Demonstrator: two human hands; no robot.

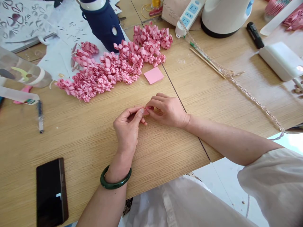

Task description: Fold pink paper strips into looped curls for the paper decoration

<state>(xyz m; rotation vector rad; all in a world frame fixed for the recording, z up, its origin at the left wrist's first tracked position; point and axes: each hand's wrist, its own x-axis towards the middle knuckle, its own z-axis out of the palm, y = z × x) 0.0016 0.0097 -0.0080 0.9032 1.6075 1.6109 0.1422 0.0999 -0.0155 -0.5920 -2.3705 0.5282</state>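
My left hand [129, 121] and my right hand [165, 108] meet fingertip to fingertip over the table, both pinching a small pink paper strip [146, 110]. Most of the strip is hidden by my fingers; a curled bit shows between them. Just beyond my right hand lies a flat stack of pink paper [153, 75]. Behind my hands spreads a long heap of pink curled-paper flowers [101, 74]. A dark green bangle [115, 185] circles my left wrist.
A phone [50, 192] lies at the near left, a pen [40, 116] beyond it. Farther back stand a dark blue bottle [104, 25], a power strip [189, 15] and a white kettle [224, 14]. A twisted cord [258, 97] crosses the right side near a white box [281, 60].
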